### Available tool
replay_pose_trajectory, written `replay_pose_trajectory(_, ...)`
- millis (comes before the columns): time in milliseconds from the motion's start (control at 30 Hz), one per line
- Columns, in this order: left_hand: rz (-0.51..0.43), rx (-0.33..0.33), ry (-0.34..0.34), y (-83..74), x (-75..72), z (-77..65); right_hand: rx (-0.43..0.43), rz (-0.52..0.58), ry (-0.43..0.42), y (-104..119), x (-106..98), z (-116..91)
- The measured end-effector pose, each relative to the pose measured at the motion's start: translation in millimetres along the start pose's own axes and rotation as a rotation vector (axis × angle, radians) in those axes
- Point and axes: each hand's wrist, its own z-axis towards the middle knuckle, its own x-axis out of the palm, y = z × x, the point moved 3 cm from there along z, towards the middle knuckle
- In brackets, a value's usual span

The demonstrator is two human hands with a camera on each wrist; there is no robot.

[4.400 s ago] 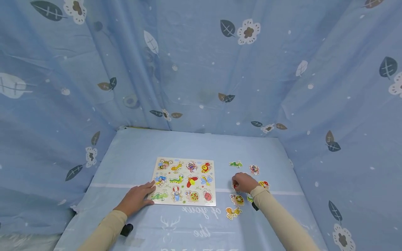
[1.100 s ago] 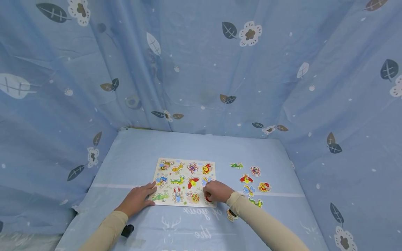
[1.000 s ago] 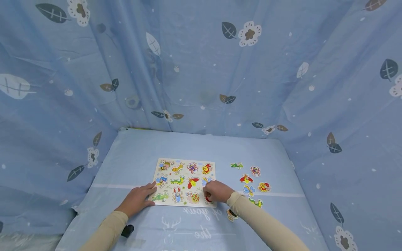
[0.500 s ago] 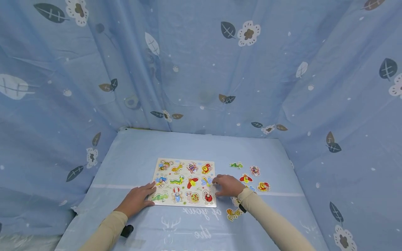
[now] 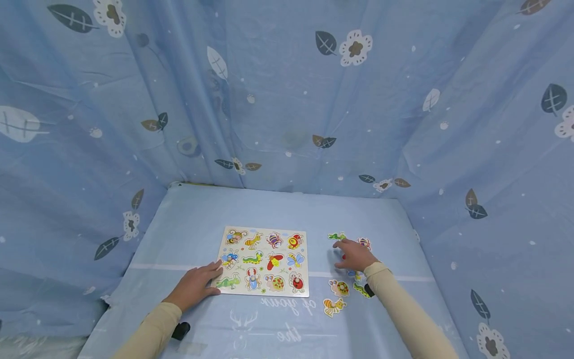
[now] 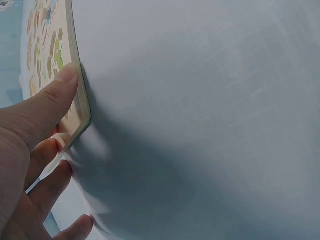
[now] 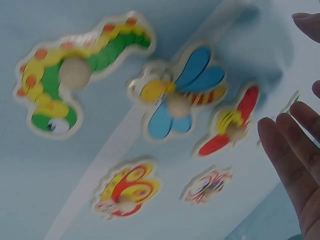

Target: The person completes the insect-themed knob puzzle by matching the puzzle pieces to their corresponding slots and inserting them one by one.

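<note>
A wooden insect puzzle board (image 5: 264, 269) lies on the table. My left hand (image 5: 194, 286) rests at its left edge; in the left wrist view, the thumb (image 6: 65, 85) touches the rim near a corner. A ladybug piece (image 5: 296, 282) with a knob sits in the board's lower right slot. My right hand (image 5: 354, 255) is over the loose pieces, fingers apart and holding nothing. Near its fingertips lies a green cricket piece (image 5: 335, 236). The right wrist view shows a caterpillar (image 7: 45, 80), a dragonfly (image 7: 195, 70), a red-winged bug (image 7: 247, 102), a butterfly (image 7: 137, 187) and a spider (image 7: 205, 189).
A snail piece (image 5: 339, 287) and a striped yellow insect piece (image 5: 334, 306) lie between the board and my right forearm. Blue patterned curtains (image 5: 287, 99) enclose the back and sides of the cloth-covered table (image 5: 269, 204).
My right hand carried the ladybug from the loose pieces to the board's lower right slot, let go, and moved back right over the loose pieces. The left hand stayed at the board's edge.
</note>
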Motion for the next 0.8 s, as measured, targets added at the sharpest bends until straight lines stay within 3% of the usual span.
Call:
replay_pose_trajectory(300,0.0,-0.005,0.005,1.6,2.7,1.6,0.114,-0.004,0.052,-34.8,2.0,2.7)
replay_pose_trajectory(800,0.01,-0.008,-0.006,1.5,3.0,1.9,0.166,0.051,0.022,-44.4,7.6,15.0)
